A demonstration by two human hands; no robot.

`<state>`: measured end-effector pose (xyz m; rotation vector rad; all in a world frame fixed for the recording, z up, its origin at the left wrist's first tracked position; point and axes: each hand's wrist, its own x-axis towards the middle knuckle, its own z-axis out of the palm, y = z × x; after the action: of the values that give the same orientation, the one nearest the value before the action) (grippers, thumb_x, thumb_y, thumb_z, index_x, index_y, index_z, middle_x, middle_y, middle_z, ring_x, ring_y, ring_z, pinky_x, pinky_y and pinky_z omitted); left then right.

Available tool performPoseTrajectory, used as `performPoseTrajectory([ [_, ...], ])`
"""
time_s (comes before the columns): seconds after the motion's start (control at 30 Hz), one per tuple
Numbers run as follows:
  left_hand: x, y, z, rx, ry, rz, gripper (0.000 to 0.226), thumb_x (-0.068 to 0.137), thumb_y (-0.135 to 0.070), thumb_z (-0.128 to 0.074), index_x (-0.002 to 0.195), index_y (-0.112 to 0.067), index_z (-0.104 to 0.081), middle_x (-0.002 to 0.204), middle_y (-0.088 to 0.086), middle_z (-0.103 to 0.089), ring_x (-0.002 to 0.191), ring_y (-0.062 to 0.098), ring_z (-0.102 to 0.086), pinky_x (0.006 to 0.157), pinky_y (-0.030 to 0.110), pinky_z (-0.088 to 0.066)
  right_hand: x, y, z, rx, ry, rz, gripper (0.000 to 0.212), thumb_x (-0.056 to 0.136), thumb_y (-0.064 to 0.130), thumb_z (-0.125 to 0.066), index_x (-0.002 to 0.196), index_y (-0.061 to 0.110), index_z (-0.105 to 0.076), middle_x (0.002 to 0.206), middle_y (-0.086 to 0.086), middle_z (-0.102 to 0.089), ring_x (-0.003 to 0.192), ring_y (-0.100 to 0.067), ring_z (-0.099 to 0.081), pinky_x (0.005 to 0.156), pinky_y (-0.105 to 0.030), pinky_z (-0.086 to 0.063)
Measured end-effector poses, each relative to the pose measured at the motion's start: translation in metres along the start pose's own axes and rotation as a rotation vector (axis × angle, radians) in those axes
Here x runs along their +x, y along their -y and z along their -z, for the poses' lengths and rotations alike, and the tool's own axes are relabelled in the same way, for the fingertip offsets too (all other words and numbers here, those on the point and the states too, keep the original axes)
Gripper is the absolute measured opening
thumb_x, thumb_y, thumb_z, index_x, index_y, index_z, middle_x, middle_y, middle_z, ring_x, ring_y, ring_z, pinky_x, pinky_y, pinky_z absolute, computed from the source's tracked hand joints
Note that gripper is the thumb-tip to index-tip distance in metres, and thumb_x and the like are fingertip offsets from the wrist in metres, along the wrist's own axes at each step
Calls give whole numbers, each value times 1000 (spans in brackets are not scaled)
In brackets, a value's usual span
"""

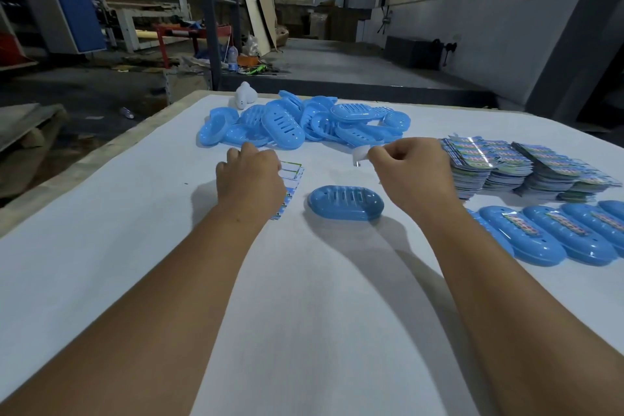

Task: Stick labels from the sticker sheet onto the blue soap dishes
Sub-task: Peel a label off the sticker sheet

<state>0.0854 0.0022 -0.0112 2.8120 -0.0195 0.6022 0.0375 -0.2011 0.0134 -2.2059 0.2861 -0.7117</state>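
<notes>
right hand (410, 165) curled, fingertips pinching a small pale label (360, 155) held up in the air above and behind the lone dish (346, 202). left hand (250, 179) lies knuckles-up on the sticker sheet (290, 182), fingers bent down onto it, looks like it pins the sheet flat; cannot tell if it pinches anything. lone dish sits upside down, slots up, between the two hands, no label on it yet. step in hand looks like carrying the peeled label to that dish. to do it well: keep the pinch on one edge only so the glue side stays free, lay it along the dish's length centred over the slots, touch one end first then smooth across. unlabelled pile (304, 121) at the far side of the table (101, 263), done row (557, 233) at right, sheet stacks (506, 162) behind that row.
</notes>
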Motion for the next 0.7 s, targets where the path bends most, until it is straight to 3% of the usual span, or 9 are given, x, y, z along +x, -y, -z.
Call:
performPoseTrajectory([
  [0.07,-3,-9,4,-141,-93,-48,14,95,-30,-61,105,-26,-68,113,2,-61,107,23,-55,89,38,-47,-2,1,0,-41,-19,33,30,75,36,-54,64,9,-63,50,-2,-54,47,-13,-39,51,-30,-43],
  [0.1,-6,-15,7,-341,-98,-66,10,93,-32,-64,97,-25,-69,102,-2,-66,98,18,-59,84,36,-51,-4,2,0,-59,-21,54,30,75,35,-54,64,9,-62,51,-2,-55,49,-14,-41,52,-32,-45],
  [0.17,-14,-30,12,-765,48,-46,12,89,-36,-69,85,-25,-69,78,-11,-69,78,5,-63,73,27,-50,-7,4,-2,-77,-11,97,28,77,33,-55,63,10,-62,55,-3,-59,53,-17,-48,55,-34,-49],
  [0.23,-22,-42,15,-972,190,-51,14,90,-38,-70,82,-26,-72,72,-16,-71,71,-3,-64,70,19,-48,-10,7,-4,-94,3,140,26,79,35,-57,61,16,-62,56,3,-61,56,-16,-55,54,-31,-46],
  [0.37,-24,-50,11,-1080,249,-57,17,95,-30,-66,84,-20,-74,59,-22,-65,58,-10,-57,59,6,-46,-12,9,-6,-143,8,207,24,83,38,-61,65,23,-64,62,10,-64,63,-12,-60,54,-27,-43],
  [0.53,-23,-49,8,-1080,253,-14,21,95,-33,-65,88,-17,-77,65,-15,-63,55,-9,-53,58,8,-45,-13,10,-5,-111,46,241,22,86,35,-61,71,22,-70,67,8,-68,67,-14,-63,66,-33,-55],
  [0.7,-21,-46,8,-1105,227,10,17,92,-33,-69,91,-18,-78,61,-22,-66,60,-13,-58,61,5,-43,-14,6,-6,-82,130,295,25,95,38,-59,86,24,-77,77,10,-72,73,-16,-66,73,-36,-56],
])
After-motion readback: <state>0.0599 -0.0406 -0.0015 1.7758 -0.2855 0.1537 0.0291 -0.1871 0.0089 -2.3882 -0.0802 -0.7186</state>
